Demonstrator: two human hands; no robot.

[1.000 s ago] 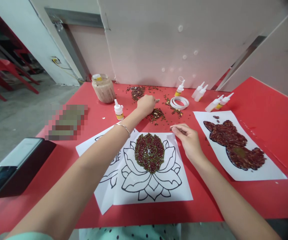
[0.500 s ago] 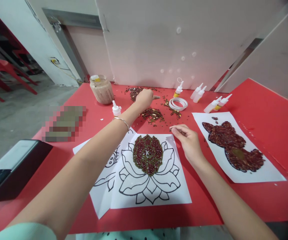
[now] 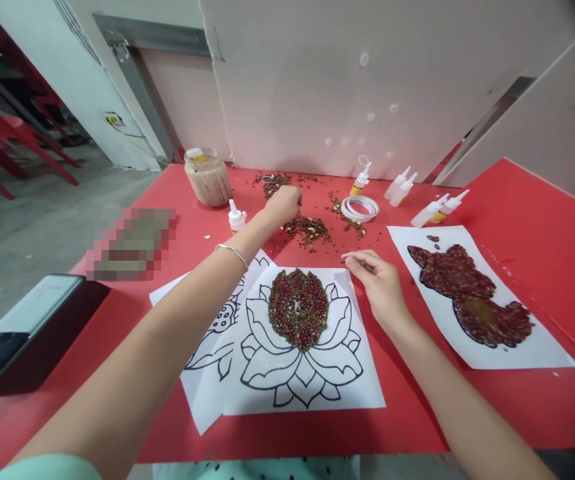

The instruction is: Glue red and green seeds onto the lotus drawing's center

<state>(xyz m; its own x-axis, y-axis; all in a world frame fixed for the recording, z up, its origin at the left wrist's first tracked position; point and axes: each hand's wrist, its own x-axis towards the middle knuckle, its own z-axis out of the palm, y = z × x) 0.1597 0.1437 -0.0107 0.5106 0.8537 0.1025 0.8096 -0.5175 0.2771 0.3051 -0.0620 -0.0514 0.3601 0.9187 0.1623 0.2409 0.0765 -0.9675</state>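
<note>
My left hand (image 3: 286, 203) reaches over the seed piles, its fingers curled and partly hidden behind the hand. Around it lie a dark red bean pile (image 3: 276, 187) and a mixed red and green bean pile (image 3: 308, 229). My right hand (image 3: 377, 280) pinches what looks like a small dark bean (image 3: 344, 259) at its fingertips, near the upper right corner of a paper with a lotus outline (image 3: 307, 393). Red and green beans (image 3: 298, 310) cover the middle petals of that lotus. The lower and outer petals are bare paper.
A jar (image 3: 208, 179), a glue bottle (image 3: 236, 217) and a phone propped on a dark box (image 3: 42, 333) are on the left. Rolled white tape (image 3: 360, 209), several more glue bottles (image 3: 400, 189) and a bean-covered picture (image 3: 472, 293) are on the right. Another drawing (image 3: 207, 393) lies under the lotus sheet.
My left hand's extended finger has curled in, and the hand has shifted slightly over the piles. My right hand keeps its pinch in nearly the same place. The view has shifted slightly.
</note>
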